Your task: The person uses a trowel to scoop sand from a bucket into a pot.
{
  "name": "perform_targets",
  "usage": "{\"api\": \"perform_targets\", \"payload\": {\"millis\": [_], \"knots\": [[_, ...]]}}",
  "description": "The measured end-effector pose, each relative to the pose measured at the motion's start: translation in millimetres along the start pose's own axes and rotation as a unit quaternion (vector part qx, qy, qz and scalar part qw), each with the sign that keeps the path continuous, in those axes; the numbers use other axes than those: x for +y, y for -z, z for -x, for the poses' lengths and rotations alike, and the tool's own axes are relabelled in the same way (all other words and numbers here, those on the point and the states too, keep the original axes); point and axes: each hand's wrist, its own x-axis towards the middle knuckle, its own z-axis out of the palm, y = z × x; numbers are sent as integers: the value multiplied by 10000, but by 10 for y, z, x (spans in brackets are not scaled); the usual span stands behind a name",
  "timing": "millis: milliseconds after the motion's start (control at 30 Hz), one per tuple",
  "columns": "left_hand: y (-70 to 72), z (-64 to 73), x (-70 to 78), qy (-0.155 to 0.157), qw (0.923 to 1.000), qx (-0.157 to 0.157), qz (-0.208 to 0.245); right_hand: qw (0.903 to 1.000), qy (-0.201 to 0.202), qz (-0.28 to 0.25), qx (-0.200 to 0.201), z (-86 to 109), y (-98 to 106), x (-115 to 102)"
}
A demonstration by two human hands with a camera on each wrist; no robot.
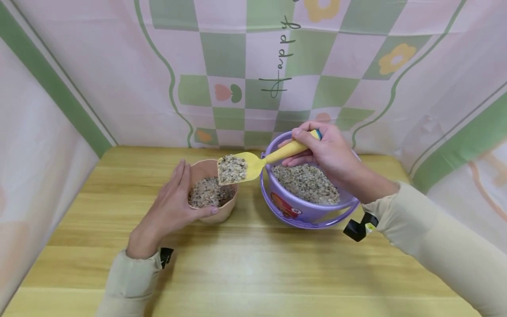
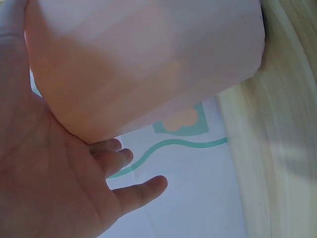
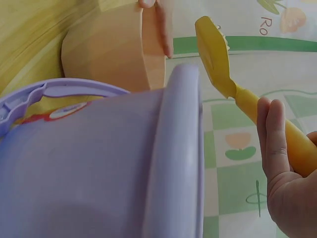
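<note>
My left hand [image 1: 172,202] holds a peach-coloured pot [image 1: 223,213] from the left, thumb over the near rim and fingers along the far side. Inside the pot lies grainy, gravel-like mix [image 1: 207,193], with darker material at the edge. My right hand [image 1: 330,152] grips the yellow handle of a small trowel [image 1: 257,164] above a purple bucket [image 1: 303,209]. The trowel's blade carries a heap of the same grains [image 1: 232,169] over the pot's right rim. In the right wrist view, the trowel [image 3: 215,52] is seen from its underside, above the pot [image 3: 106,49].
More grains [image 1: 309,185] lie in the bucket, whose purple handle [image 1: 313,225] hangs down at its front. Both containers stand on a wood-grain table [image 1: 245,273]. A printed cloth [image 1: 265,57] rises behind the table's back edge and at both sides.
</note>
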Motion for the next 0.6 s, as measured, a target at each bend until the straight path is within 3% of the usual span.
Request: {"api": "perform_targets", "payload": {"millis": [600], "knots": [[-24,3,-26,14,9998,63,199,9960,-227,803,322,-118,-293,64]]}}
